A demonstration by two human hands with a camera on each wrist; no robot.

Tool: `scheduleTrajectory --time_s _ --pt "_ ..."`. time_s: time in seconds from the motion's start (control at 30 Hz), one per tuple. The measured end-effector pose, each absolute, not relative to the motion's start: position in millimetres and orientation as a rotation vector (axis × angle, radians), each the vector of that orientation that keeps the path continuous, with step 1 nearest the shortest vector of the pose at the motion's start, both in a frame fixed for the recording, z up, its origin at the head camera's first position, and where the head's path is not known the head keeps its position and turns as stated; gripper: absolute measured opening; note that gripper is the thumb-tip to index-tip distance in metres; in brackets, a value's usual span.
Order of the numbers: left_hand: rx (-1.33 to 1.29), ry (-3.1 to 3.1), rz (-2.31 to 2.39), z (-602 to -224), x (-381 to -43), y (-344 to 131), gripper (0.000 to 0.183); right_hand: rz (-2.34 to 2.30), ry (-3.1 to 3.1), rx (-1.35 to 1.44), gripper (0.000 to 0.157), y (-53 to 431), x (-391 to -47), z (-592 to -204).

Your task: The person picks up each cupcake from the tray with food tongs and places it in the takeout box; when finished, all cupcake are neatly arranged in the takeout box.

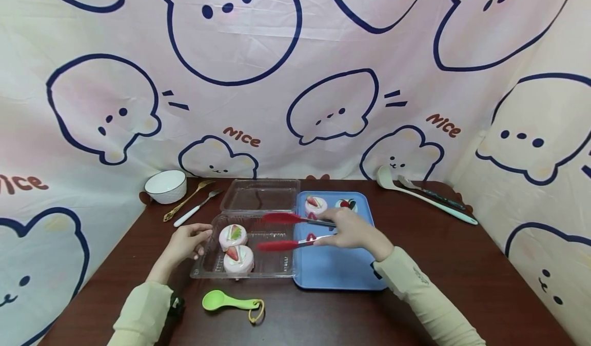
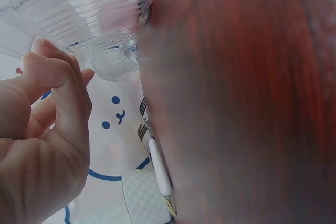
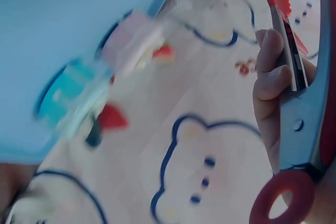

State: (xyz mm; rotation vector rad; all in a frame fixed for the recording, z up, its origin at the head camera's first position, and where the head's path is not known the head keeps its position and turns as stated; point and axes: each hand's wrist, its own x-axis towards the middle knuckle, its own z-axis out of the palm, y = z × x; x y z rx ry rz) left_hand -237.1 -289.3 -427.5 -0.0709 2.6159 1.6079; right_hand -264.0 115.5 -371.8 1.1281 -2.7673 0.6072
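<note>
My right hand (image 1: 348, 228) grips a pair of red-tipped tongs (image 1: 281, 245), their jaws spread apart with nothing between them. The tongs reach leftward over the clear plastic box (image 1: 272, 269). Inside this box, on its left side, sit two pink cakes (image 1: 238, 260) with strawberry pieces on top. At the box's left rim is my left hand (image 1: 184, 241), its fingers loosely bent and the fingertips right at the edge. Toward the back of the blue tray (image 1: 330, 269) stand a pink cake (image 3: 128, 43) and a turquoise one (image 3: 68, 95), both topped with fruit.
A green measuring spoon (image 1: 226, 301) lies in front of the box. Back left are a white bowl (image 1: 166, 187), a gold utensil (image 1: 184, 202) and a white-handled fork (image 1: 196, 209). Back right lie a pale ladle (image 1: 425, 197) and a dark-handled utensil (image 1: 434, 193). A printed cloth hangs behind.
</note>
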Motion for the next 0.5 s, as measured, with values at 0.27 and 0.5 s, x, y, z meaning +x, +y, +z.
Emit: scheduleTrajectory --time_s 0.27,0.5 --pt "-0.077 2.634 1.583 -427 -235 -290 0.039 0.629 -2.752 0.858 0.069 183 -273 -371" --pt "-0.094 2.630 1.582 -427 -235 -289 0.036 0.602 -2.783 0.602 0.072 242 -275 -379"
